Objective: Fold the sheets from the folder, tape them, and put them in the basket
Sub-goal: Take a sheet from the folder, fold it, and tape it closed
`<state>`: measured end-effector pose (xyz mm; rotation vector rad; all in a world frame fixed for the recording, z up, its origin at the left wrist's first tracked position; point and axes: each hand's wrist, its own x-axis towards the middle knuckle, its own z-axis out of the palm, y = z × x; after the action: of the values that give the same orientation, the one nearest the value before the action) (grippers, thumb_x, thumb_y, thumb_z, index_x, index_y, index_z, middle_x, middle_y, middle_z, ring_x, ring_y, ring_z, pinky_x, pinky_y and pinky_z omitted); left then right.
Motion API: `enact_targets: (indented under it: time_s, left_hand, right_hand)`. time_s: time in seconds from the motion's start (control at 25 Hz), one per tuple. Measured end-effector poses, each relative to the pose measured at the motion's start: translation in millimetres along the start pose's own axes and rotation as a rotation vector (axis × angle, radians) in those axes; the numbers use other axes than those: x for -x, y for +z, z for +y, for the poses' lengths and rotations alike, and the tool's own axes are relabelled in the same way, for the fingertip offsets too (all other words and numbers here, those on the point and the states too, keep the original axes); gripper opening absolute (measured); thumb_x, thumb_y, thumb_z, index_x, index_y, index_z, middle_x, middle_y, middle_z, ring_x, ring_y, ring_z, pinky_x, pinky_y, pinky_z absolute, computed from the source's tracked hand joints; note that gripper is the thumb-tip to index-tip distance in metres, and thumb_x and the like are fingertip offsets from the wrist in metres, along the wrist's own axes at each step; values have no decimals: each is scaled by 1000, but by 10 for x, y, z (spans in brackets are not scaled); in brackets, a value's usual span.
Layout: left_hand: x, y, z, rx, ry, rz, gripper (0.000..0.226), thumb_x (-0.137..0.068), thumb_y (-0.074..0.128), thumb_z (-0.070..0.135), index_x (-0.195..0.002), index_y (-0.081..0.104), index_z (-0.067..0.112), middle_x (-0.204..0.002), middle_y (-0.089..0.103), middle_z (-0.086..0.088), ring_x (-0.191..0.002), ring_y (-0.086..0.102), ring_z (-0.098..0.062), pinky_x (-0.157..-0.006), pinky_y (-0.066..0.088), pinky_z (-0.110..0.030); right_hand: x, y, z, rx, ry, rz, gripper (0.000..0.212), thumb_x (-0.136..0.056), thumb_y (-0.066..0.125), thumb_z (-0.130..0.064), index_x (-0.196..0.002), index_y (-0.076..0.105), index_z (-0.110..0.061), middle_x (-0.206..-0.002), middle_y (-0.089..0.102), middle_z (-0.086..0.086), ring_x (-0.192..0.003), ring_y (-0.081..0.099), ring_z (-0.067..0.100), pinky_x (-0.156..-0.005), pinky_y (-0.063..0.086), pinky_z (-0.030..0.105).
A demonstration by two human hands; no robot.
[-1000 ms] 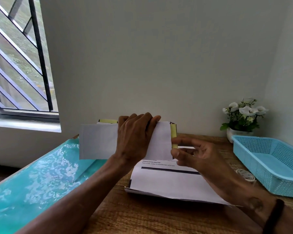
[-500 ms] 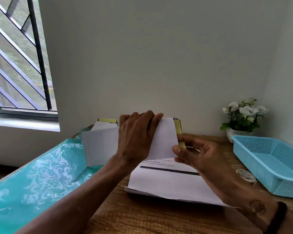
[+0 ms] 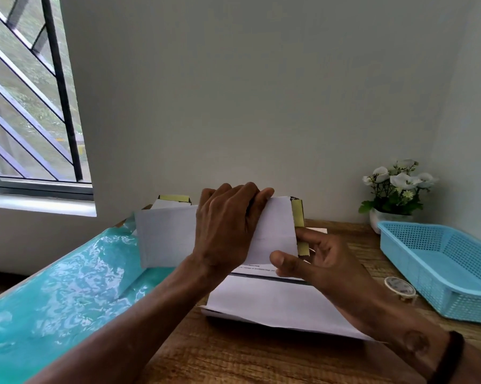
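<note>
Tilted further since before, the folded sheet (image 3: 167,236) is gripped by both hands, left hand (image 3: 228,225) hiding its middle.

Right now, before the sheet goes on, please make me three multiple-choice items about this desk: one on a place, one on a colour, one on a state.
1. Where does the tape roll lie?
A. inside the basket
B. on the table beside the basket's near left wall
C. on the window sill

2. What colour is the basket?
A. light blue
B. red
C. black

3. How is the folded sheet held?
A. it lies flat, untouched
B. only the right hand holds it
C. the left hand grips its top edge and the right hand holds its right end

Answers:
1 B, the roll rests on the wooden table, outside the basket.
2 A, its mesh walls are light blue.
3 C, left fingers curl over the top edge, and the right thumb and fingers meet at the right end.
</note>
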<state>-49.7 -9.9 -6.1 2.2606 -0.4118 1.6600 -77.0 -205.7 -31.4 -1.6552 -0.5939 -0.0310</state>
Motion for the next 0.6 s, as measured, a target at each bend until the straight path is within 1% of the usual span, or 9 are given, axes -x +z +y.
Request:
enact_targets:
  time_s: [0.12,0.2,0.28,0.32,0.4,0.48,0.52,0.6]
  left_hand:
    - [-94,-31,85,-36,35,0,42,-107,45,45,-73,51,21,-62,49,9,-61,39,-16,-64,28,-32]
    - [-224,-28,142,-81,46,-72,41,-107,47,46,-73,47,24,-61,52,7,-57,47,-18,-60,30,-31]
    - [-409,5,261,-137,21,-245,42,-108,42,50,-75,47,24,-65,52,7,-60,57,-21,-60,33,-31]
    - [-512,14,344,-175,-1,-339,43,-108,39,52,-77,48,24,-70,56,6,-66,60,-23,-62,37,-32]
    - [-685,56,491,-243,-45,-503,43,-108,37,52,-84,57,23,-86,66,-2,-82,65,-28,-71,41,-36]
    - [-835,101,554,-262,-99,-654,44,-106,41,53,-95,65,18,-100,70,-7,-92,66,-30,-77,41,-37]
    - [-907,106,544,-211,-168,-732,45,-104,45,55,-97,66,16,-101,70,-7,-93,66,-30,-76,42,-36]
    - [-1025,87,472,-35,-308,-870,49,-99,55,59,-90,70,14,-89,68,-5,-85,65,-26,-67,43,-31]
  right_hand:
    - [-13,-21,-18,-69,7,12,49,-80,82,-27,-127,71,-20,-116,79,-2,-105,76,22,-93,62,46]
    - [-41,-74,-43,-187,32,34,44,-80,80,-20,-124,72,-16,-115,79,6,-104,77,28,-89,62,44]
    - [-88,-147,-69,-303,81,70,44,-77,80,-18,-120,72,-13,-113,78,15,-103,76,32,-87,63,44]
    - [-110,-181,-74,-358,112,78,45,-76,80,-17,-119,72,-10,-113,77,18,-103,76,34,-88,62,45]
    - [-141,-241,-90,-442,174,74,46,-77,80,-15,-121,70,-4,-114,77,21,-102,76,35,-88,62,46]
    - [-154,-314,-112,-544,205,80,42,-83,77,-9,-123,68,-1,-117,75,23,-104,75,36,-86,64,45]
    - [-159,-353,-121,-606,209,94,40,-86,74,-5,-125,66,0,-119,74,24,-107,74,38,-84,65,44]
    - [-179,-433,-136,-708,200,151,39,-91,69,1,-129,63,-1,-123,71,25,-110,72,39,-79,66,41]
